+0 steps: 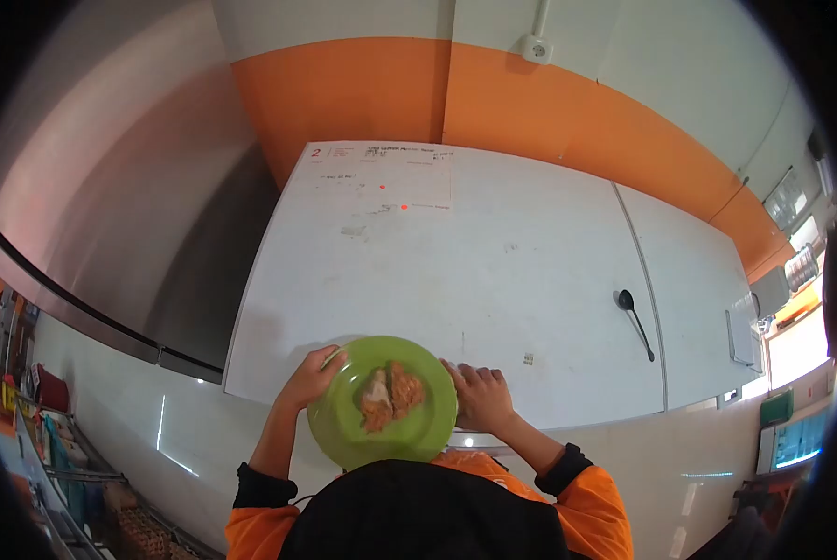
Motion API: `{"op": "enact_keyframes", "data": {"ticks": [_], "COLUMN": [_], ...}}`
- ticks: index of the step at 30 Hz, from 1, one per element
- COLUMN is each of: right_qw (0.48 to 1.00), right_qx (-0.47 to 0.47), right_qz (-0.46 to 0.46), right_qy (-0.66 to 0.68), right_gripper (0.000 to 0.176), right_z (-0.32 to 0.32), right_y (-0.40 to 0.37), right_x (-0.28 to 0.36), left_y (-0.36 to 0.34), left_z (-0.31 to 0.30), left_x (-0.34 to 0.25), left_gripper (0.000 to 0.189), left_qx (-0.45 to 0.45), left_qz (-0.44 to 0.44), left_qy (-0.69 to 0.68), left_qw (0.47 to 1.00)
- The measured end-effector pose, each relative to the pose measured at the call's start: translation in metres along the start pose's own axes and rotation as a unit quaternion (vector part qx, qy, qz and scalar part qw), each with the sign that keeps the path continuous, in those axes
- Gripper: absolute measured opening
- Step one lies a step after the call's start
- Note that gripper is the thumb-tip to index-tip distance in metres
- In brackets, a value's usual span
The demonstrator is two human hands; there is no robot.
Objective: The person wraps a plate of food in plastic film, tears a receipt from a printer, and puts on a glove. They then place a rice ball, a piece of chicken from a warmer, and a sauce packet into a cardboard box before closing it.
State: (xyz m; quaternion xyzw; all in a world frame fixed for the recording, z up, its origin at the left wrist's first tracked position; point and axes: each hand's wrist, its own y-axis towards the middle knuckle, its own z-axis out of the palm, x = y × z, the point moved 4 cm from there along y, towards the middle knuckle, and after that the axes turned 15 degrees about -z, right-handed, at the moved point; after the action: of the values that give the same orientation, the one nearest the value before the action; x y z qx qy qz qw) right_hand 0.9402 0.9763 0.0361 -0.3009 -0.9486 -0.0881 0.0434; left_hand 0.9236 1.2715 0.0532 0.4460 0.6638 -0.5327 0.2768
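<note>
A green plate [339,434] is held close to my body at the front edge of the white table. Pieces of what looks like fried chicken [404,390] lie in its middle, golden brown with a paler patch. My left hand [312,375] grips the plate's upper left rim, thumb over the edge. At the right rim, my right hand [480,396] is closed against the plate with its fingers bent; its thumb and fingertips are partly hidden.
The white table [409,280] carries printed and handwritten marks at its far left. A black spoon [635,322] lies at its right, beside a seam. A large metal cabinet [129,205] stands at left. Shelves with goods [73,457] are at lower left.
</note>
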Motion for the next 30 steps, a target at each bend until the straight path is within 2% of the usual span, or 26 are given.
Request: {"op": "enact_keyframes", "data": {"ticks": [1, 4, 7, 10, 13, 17, 19, 20, 22, 23, 26, 28, 29, 30], "right_qw": [0.999, 0.997, 0.998, 0.998, 0.997, 0.996, 0.995, 0.995, 0.991, 0.991, 0.994, 0.993, 0.993, 0.993], "right_qx": [0.023, -0.001, 0.017, 0.001, -0.016, -0.041, -0.021, -0.021, 0.056, 0.056, 0.052, -0.017, -0.015, -0.013], "right_qz": [-0.010, -0.015, -0.003, 0.002, -0.003, -0.019, -0.016, -0.017, 0.016, 0.014, 0.030, -0.013, -0.015, -0.011], "right_qy": [-0.038, -0.073, -0.059, -0.062, -0.074, -0.078, -0.095, -0.097, -0.117, -0.118, -0.087, -0.112, -0.113, -0.115], "right_gripper": [0.080, 0.076, 0.069, 0.064, 0.063, 0.059, 0.054, 0.054, 0.048, 0.048, 0.042, 0.042, 0.042, 0.040], "right_z": [0.005, 0.012, 0.017, 0.024, 0.021, 0.019, 0.021, 0.020, 0.025, 0.024, 0.024, 0.032, 0.031, 0.030], "right_y": [0.000, -0.002, 0.000, -0.002, 0.002, 0.011, 0.017, 0.021, 0.026, 0.028, 0.031, 0.034, 0.035, 0.038], "right_x": [0.002, 0.002, -0.006, -0.008, -0.006, -0.005, -0.007, -0.008, -0.008, -0.007, -0.009, -0.012, -0.011, -0.010], "left_y": [-0.008, 0.009, 0.027, 0.018, 0.004, 0.012, 0.009, 0.009, 0.004, 0.000, -0.008, -0.011, -0.010, -0.008], "left_z": [0.001, 0.007, 0.015, 0.018, 0.019, 0.018, 0.023, 0.024, 0.024, 0.024, 0.023, 0.024, 0.025, 0.028], "left_x": [-0.008, 0.013, 0.028, 0.012, 0.000, 0.028, 0.022, 0.022, 0.028, 0.028, 0.024, 0.021, 0.022, 0.022], "left_gripper": [0.046, 0.045, 0.048, 0.051, 0.053, 0.055, 0.058, 0.058, 0.056, 0.056, 0.057, 0.052, 0.052, 0.048], "left_qx": [-0.045, -0.029, 0.005, 0.008, 0.024, 0.026, 0.085, 0.085, 0.046, 0.044, 0.018, 0.019, 0.018, 0.066], "left_qz": [0.034, 0.068, 0.043, 0.025, 0.014, 0.034, 0.016, 0.018, -0.002, -0.001, -0.014, 0.022, 0.022, 0.025], "left_qy": [0.092, 0.128, 0.159, 0.217, 0.175, 0.153, 0.114, 0.113, 0.131, 0.129, 0.141, 0.116, 0.114, 0.088], "left_qw": [0.994, 0.989, 0.986, 0.976, 0.984, 0.987, 0.990, 0.990, 0.990, 0.991, 0.990, 0.993, 0.993, 0.994]}}
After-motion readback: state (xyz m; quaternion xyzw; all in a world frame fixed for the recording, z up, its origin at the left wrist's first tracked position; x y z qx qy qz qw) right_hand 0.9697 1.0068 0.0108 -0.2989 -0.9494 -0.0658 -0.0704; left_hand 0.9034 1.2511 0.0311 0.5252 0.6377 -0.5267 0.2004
